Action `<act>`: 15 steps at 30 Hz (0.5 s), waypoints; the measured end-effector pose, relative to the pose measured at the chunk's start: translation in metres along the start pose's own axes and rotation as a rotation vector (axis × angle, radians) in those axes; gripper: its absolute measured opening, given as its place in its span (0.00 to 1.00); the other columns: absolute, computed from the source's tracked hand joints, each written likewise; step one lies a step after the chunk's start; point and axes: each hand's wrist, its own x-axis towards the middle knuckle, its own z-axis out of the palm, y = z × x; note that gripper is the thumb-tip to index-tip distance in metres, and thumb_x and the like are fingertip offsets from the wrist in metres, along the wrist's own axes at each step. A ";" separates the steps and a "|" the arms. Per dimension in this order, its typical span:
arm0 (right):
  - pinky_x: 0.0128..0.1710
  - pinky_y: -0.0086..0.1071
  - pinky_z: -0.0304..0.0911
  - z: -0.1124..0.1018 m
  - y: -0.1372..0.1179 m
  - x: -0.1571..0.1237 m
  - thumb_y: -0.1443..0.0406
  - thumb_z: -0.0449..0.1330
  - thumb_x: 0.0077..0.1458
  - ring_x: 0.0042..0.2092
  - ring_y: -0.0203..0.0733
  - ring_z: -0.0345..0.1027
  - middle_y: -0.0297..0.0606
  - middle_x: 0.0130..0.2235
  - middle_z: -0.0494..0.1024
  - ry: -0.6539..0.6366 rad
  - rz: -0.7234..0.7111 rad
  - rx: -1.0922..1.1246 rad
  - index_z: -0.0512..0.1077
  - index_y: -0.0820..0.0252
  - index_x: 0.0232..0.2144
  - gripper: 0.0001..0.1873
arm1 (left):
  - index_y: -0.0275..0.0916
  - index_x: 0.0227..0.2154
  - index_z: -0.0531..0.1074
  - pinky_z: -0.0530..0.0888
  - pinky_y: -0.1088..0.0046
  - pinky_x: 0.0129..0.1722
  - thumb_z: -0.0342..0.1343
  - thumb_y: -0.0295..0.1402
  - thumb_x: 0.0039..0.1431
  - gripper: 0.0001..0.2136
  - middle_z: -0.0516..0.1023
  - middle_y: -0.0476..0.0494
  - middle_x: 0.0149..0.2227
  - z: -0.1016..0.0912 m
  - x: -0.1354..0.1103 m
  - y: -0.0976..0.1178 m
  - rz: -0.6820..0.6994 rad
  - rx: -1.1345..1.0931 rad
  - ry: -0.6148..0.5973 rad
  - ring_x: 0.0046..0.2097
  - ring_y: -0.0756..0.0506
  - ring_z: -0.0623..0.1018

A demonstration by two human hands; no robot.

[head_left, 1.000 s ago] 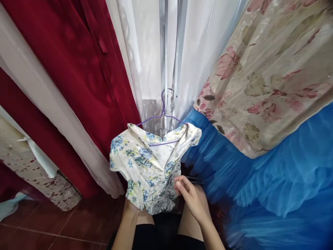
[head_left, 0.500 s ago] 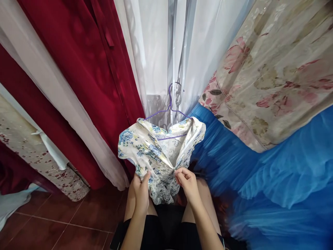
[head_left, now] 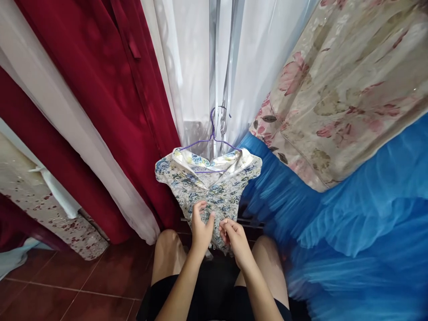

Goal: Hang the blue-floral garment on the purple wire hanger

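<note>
Hanging cloth fills the background above a dark red tiled floor [head_left: 100, 278]: on the left, deep red fabric [head_left: 100, 89] falls beside a pale sheer strip [head_left: 83, 147], and farther left hangs a beige cloth with small dark red flowers [head_left: 53, 218]. White drapery [head_left: 187, 67] occupies the upper middle, with narrow shiny ribbons [head_left: 217, 67] running down it. To the right, a cream cloth with large pink flowers [head_left: 327, 102] overlaps blue ruffled tulle [head_left: 347, 227] that spreads toward the lower corner. At the centre, a short-sleeved blouse [head_left: 190, 191] printed with blue flowers on white hangs by its shoulders from a purple hanger [head_left: 213, 136], just in front of the white drapery. Its collar lies folded outward into a V, the hanger's lower bar crosses the neck opening, and the lower part of the garment hangs down between the person's bare knees [head_left: 169, 249]. Both hands are raised before the front of the blouse, close to each other but apart. The left hand [head_left: 202, 229] has its thumb spread away from its bent fingers. The right hand [head_left: 234, 236] has its fingers curled in, the thumb near the index finger; whether it grips any fabric cannot be told. Black shorts [head_left: 163, 292] show below the forearms.
</note>
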 end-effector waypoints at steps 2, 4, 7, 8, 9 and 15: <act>0.21 0.28 0.42 -0.003 0.004 0.004 0.55 0.58 0.55 0.19 0.30 0.47 0.26 0.16 0.61 0.011 0.022 0.008 0.68 0.59 0.23 0.15 | 0.44 0.54 0.65 0.73 0.61 0.52 0.58 0.35 0.63 0.18 0.73 0.39 0.55 0.008 0.023 -0.013 -0.015 0.033 0.012 0.53 0.41 0.75; 0.20 0.28 0.42 -0.003 0.008 0.007 0.54 0.58 0.55 0.19 0.30 0.47 0.26 0.16 0.61 -0.010 0.029 0.010 0.68 0.59 0.23 0.16 | 0.43 0.53 0.66 0.73 0.62 0.50 0.59 0.36 0.62 0.17 0.74 0.38 0.53 0.016 0.046 -0.024 -0.003 0.080 0.026 0.50 0.41 0.76; 0.20 0.28 0.44 0.000 0.013 0.010 0.54 0.59 0.55 0.19 0.31 0.50 0.27 0.16 0.63 -0.053 0.014 -0.002 0.69 0.59 0.24 0.16 | 0.40 0.45 0.70 0.73 0.64 0.47 0.60 0.37 0.62 0.12 0.78 0.39 0.47 0.025 0.074 -0.033 -0.004 0.160 0.037 0.43 0.42 0.78; 0.21 0.28 0.45 0.000 0.015 0.010 0.53 0.59 0.55 0.19 0.31 0.51 0.27 0.16 0.63 -0.063 0.009 -0.010 0.69 0.59 0.24 0.17 | 0.40 0.42 0.70 0.73 0.65 0.45 0.59 0.37 0.62 0.10 0.79 0.40 0.44 0.027 0.081 -0.035 -0.012 0.177 0.030 0.41 0.43 0.78; 0.21 0.28 0.45 0.000 0.016 0.011 0.53 0.59 0.55 0.19 0.31 0.51 0.27 0.16 0.63 -0.068 0.005 -0.020 0.69 0.59 0.23 0.17 | 0.39 0.40 0.71 0.73 0.66 0.43 0.58 0.37 0.63 0.08 0.79 0.40 0.42 0.029 0.086 -0.035 -0.018 0.189 0.021 0.39 0.43 0.78; 0.20 0.28 0.47 -0.009 0.024 0.018 0.52 0.59 0.55 0.18 0.31 0.51 0.27 0.16 0.63 -0.054 0.019 -0.065 0.69 0.59 0.23 0.18 | 0.40 0.35 0.73 0.71 0.69 0.39 0.53 0.38 0.66 0.08 0.80 0.42 0.35 0.024 0.094 -0.039 -0.049 0.208 -0.004 0.36 0.43 0.78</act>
